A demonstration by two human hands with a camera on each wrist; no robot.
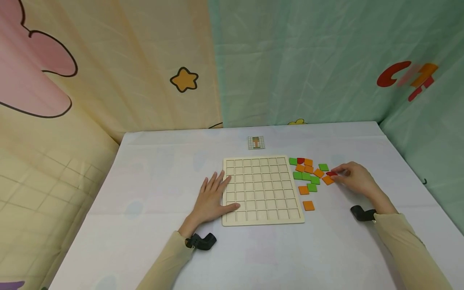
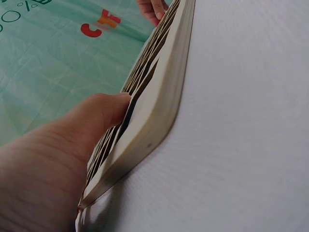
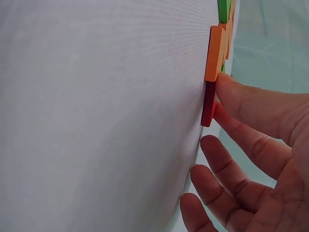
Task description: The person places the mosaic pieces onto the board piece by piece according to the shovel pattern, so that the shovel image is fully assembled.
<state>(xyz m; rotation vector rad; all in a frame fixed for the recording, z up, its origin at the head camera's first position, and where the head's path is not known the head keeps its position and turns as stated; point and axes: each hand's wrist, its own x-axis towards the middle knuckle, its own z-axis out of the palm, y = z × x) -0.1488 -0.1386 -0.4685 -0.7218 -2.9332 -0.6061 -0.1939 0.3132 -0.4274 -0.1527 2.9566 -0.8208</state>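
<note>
My left hand rests flat on the left edge of a pale wooden grid board, fingers spread and thumb lying over its lower squares. In the left wrist view the thumb presses on the board's raised grid near a rounded corner. To the right of the board my right hand pinches at a red tile with thumb and index finger. An orange tile touches that red tile, and the thumb tip lies against its edge in the right wrist view. The other fingers are loosely bent.
Several orange and green tiles, such as a green tile and a lone orange tile, lie beside the board. Another red tile is by its top right corner. A small grid picture card lies behind the board on the white tablecloth.
</note>
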